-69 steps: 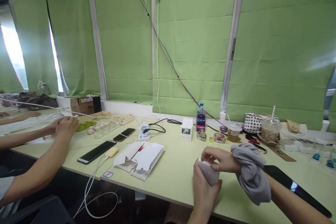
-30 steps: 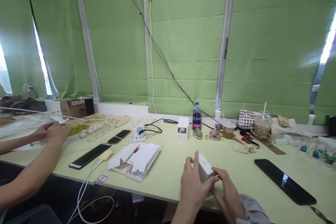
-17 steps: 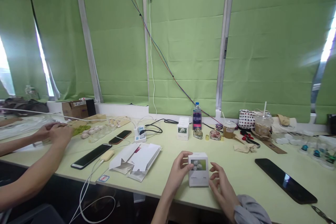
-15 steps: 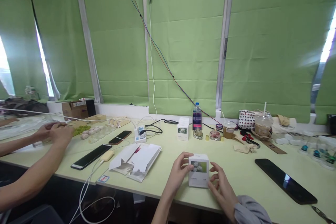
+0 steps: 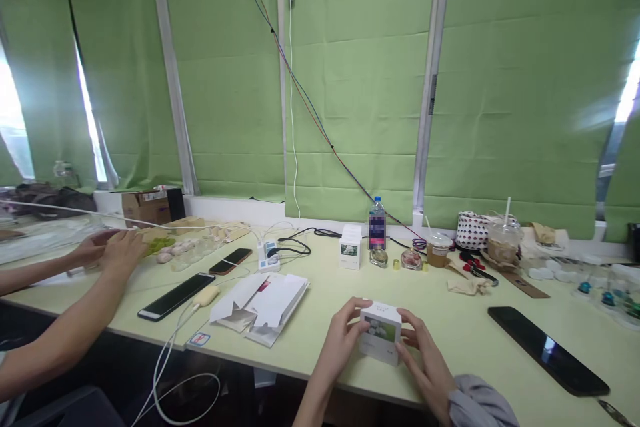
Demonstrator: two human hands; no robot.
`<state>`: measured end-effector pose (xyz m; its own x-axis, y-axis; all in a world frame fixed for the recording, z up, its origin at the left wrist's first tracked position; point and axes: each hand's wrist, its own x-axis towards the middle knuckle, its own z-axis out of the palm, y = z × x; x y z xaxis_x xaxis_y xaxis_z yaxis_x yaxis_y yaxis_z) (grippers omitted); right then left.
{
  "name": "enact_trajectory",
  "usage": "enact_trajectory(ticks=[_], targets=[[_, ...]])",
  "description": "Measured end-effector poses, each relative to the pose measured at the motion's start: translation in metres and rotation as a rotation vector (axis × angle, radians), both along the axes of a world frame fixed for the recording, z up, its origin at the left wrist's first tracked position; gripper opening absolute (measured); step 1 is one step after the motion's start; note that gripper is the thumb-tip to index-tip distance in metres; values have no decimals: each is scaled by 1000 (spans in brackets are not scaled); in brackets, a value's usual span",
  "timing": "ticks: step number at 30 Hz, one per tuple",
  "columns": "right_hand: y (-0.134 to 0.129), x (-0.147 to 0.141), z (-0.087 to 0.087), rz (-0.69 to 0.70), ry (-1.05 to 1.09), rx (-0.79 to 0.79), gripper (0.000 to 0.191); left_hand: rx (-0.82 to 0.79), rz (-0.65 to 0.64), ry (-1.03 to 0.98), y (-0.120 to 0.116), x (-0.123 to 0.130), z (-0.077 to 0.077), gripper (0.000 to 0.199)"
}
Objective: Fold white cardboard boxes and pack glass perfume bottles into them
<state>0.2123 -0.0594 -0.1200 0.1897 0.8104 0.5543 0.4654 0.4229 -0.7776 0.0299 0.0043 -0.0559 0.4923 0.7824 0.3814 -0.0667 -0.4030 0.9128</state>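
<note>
A small white cardboard box [image 5: 380, 348] with a picture of pale flowers on its front is between my hands, near the table's front edge. Its top leans toward me, so the top face shows. My left hand [image 5: 344, 335] grips the left side, thumb on the front and fingers behind. On the right side, my right hand [image 5: 424, 359] holds it with thumb and fingers. A similar white box [image 5: 350, 248] stands upright farther back, beside a bottle with a blue cap [image 5: 377, 225]. Flattened white box pieces [image 5: 270, 307] lie to the left of my hands.
A black phone [image 5: 547, 350] lies to the right, another phone [image 5: 176, 296] to the left near a power strip [image 5: 269, 257]. Drink cups [image 5: 439, 249] and small glass jars [image 5: 411, 259] stand at the back. A co-worker's hands [image 5: 117, 250] work at far left.
The box has tipped, its top now turned more into view. My right hand has moved up along its side, with fingers now at the upper right edge.
</note>
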Motion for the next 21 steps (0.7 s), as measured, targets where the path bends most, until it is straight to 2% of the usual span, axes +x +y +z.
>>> enact_trajectory(ticks=[4, 9, 12, 15, 21], targets=[[-1, 2, 2, -15, -37, -35, 43, 39, 16, 61, -1, 1, -5, 28], [-3, -2, -7, -56, -131, -122, 58, 99, -9, 149, 3, 3, -25, 68], [-2, -3, -15, -111, -234, -122, 67, 149, 4, 195, 14, 3, -30, 70], [0, -1, -23, -121, -326, -95, 69, 183, 44, 321, 43, 1, -22, 67], [4, 7, -33, -96, -511, -2, 70, 224, 154, 415, 129, 2, 2, 65]])
